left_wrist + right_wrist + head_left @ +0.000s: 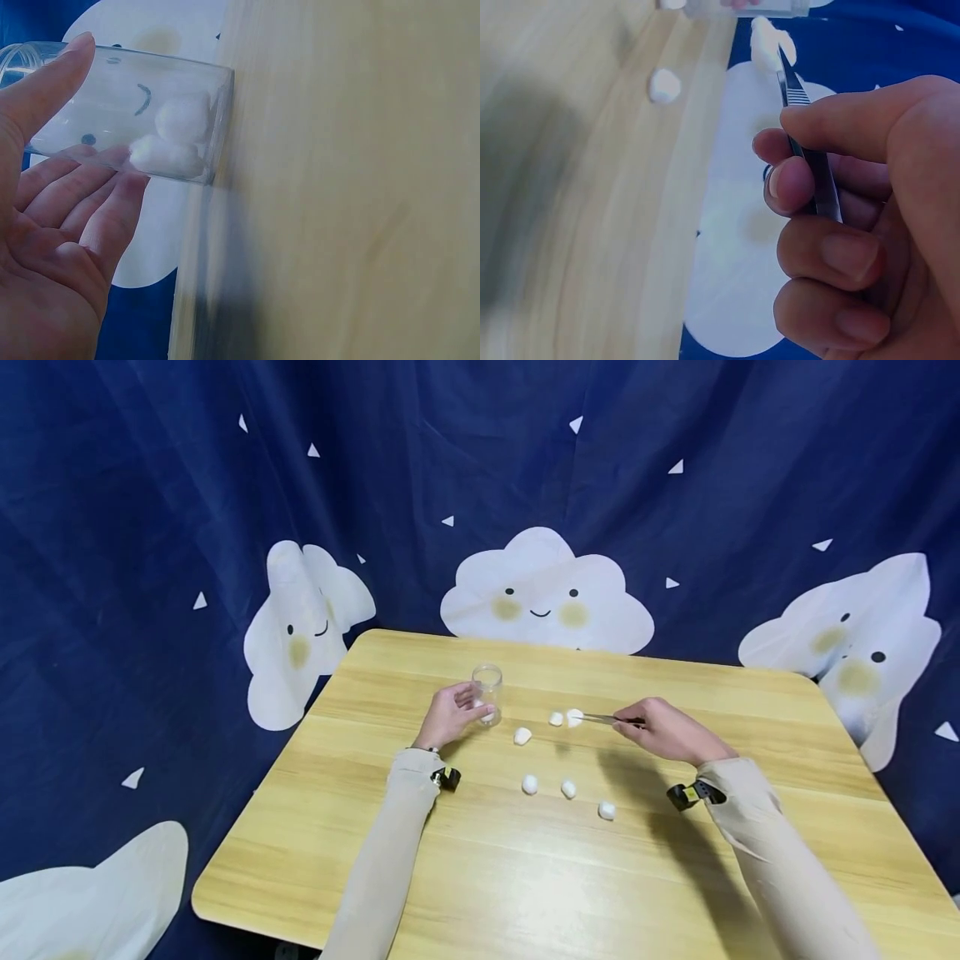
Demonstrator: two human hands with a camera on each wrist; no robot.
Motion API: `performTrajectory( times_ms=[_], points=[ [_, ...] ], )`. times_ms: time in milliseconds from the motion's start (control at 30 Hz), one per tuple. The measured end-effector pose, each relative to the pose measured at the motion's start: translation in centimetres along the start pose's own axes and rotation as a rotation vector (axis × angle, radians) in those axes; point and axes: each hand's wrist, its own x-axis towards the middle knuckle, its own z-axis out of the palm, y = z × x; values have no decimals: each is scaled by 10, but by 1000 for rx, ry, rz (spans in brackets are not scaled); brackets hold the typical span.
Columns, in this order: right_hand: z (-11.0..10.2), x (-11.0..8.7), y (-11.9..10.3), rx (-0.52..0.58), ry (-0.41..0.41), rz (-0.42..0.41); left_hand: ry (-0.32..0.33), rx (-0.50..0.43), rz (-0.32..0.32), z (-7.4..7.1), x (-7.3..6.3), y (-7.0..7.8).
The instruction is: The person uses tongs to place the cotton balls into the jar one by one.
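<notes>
left fingers (114, 221) gripping clear jar (112, 97), cotton balls (184, 118) inside at base; right fingers (829, 251) pinching tweezers (822, 184).

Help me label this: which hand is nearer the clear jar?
Left. The left hand holds the clear jar; the right hand, with tweezers, is apart, to its right.

The jar (112, 94) is between thumb and fingers of the left hand (447, 717); cotton balls (522, 737) are left of the fingers of the right hand (666, 729).

White cotton balls (529, 784), silvery tweezers (822, 178), yellow wood-grain table (480, 877), navy cloud-print curtain (450, 443)
</notes>
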Motion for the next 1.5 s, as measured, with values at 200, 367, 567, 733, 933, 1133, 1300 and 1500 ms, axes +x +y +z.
performTrajectory(
  times_ms=[200,367,567,733,933,1133,1300,1500],
  points=[
    [-2,10,-8,12,17,-30,8,17,12,2,-2,0],
    [-4,15,-9,21,17,-35,4,25,10,3,-3,0],
    [-7,20,-13,10,19,-47,4,28,-4,3,-6,-1],
    [-11,25,-18,3,27,-64,5,18,10,2,-6,-1],
    [-14,33,-23,-11,23,-71,9,27,7,2,-6,-1],
    [-20,40,-28,-2,14,-63,10,16,1,1,-5,1],
    [-22,46,-29,-2,6,-67,5,5,4,0,-3,2],
    [-22,50,-30,-13,20,-81,4,9,9,1,-2,2]
  ],
)
